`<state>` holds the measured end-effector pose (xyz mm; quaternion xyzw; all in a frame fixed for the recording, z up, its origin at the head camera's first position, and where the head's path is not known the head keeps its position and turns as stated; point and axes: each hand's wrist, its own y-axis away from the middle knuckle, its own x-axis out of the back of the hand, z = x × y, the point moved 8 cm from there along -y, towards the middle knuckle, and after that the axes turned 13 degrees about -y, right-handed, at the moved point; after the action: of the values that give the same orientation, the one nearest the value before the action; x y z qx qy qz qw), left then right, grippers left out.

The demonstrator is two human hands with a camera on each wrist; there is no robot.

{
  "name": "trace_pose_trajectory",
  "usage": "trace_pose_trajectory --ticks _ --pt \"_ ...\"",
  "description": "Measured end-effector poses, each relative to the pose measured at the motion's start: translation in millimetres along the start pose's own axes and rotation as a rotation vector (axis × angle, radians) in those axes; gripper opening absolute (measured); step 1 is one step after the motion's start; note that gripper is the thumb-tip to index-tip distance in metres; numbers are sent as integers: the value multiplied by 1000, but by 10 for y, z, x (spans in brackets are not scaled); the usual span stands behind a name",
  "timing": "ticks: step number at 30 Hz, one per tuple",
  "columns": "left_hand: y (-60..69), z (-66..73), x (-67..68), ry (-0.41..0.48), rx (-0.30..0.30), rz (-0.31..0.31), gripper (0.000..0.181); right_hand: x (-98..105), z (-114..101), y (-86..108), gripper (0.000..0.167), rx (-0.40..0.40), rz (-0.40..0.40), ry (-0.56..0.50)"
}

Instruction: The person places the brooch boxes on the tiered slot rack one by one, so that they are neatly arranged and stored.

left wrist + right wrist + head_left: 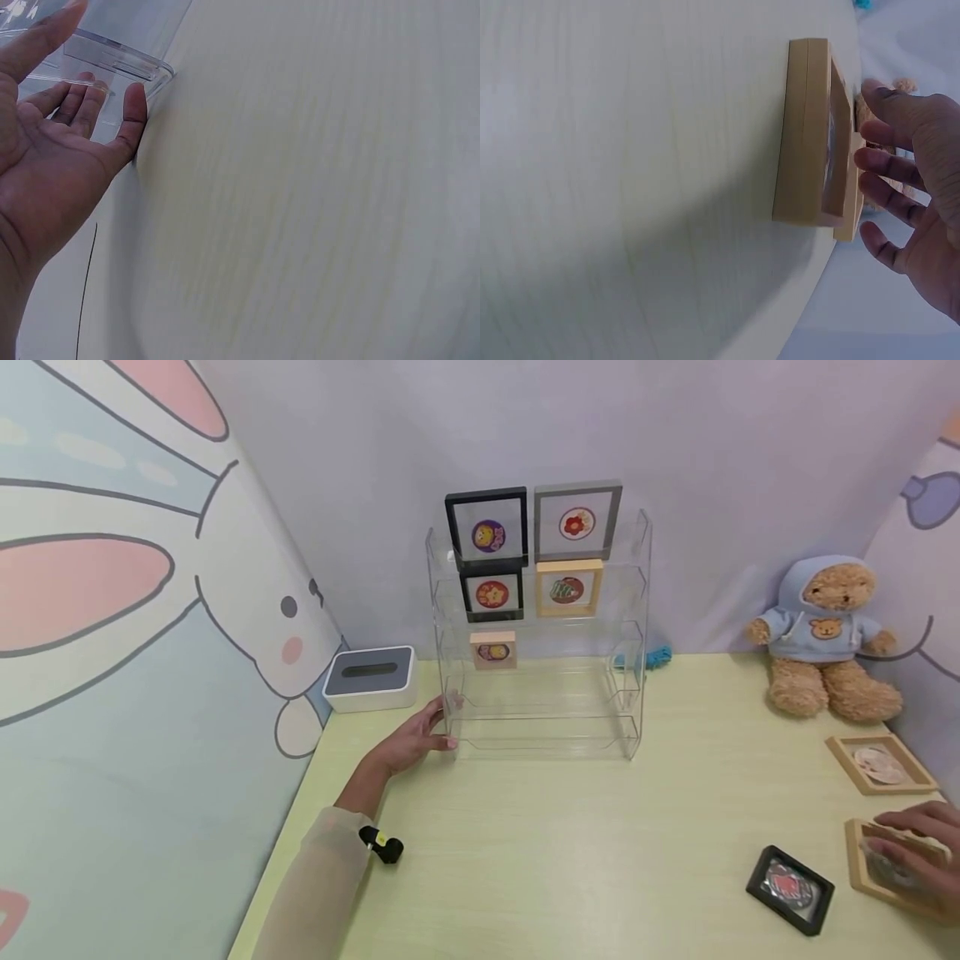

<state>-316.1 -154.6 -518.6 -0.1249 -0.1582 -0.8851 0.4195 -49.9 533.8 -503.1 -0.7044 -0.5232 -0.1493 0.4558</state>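
Observation:
A clear acrylic tiered rack (pixel 543 747) stands at the table's back middle. At its lower left side is my left hand (pixel 408 743), fingers spread and touching the clear panel; the left wrist view shows the palm (pixel 60 172) beside the rack's base corner (pixel 161 73). Over on the right, my right hand (pixel 926 839) hovers above a light wooden picture frame (pixel 862 868). In the right wrist view its loosely bent fingers are apart from that frame (pixel 802 135), with nothing between them. A small black frame (pixel 791 889) with a red picture lies to the left of it.
Another wooden frame (pixel 885 764) lies below a seated teddy bear (pixel 832 635) in a blue hoodie. The rack bears several framed badges, among them a grey frame (pixel 577 560). A tissue box (pixel 375 697) stands left of the rack; a blue item (pixel 658 657) lies behind it.

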Motion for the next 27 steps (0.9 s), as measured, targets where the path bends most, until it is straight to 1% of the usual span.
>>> trace_pose_trajectory --ticks 1,3,4,6,8,12,14,16,20,24,27 --pt "2 3 -3 0 1 -1 105 -6 -85 -36 52 43 0 -4" --pt "1 3 -3 4 -1 -3 104 -43 -253 -99 57 98 -41 41" --pt "0 1 -3 3 0 -2 104 -74 -333 -121 58 105 -65 69" --pt "-3 -5 1 1 2 3 104 -162 -493 -148 48 107 -131 123" --pt "-8 -11 3 3 2 6 105 -271 -641 -163 42 102 -204 142" --pt "-15 -15 -2 7 5 9 106 -506 -885 -155 48 111 -316 122" --pt "-14 -18 -2 13 7 8 106 -619 -973 -151 53 135 -355 92" --pt "-15 -23 0 18 6 6 106 -715 -1043 -140 58 171 -383 38" --pt "-16 -19 -2 14 0 5 104 -860 -1125 -106 66 247 -430 -111" --pt "-14 -11 -9 2 -1 4 103 -913 -1131 -90 61 254 -465 -228" --pt "-9 -10 -6 -6 1 7 104 -922 -1119 -101 54 237 -476 -253"
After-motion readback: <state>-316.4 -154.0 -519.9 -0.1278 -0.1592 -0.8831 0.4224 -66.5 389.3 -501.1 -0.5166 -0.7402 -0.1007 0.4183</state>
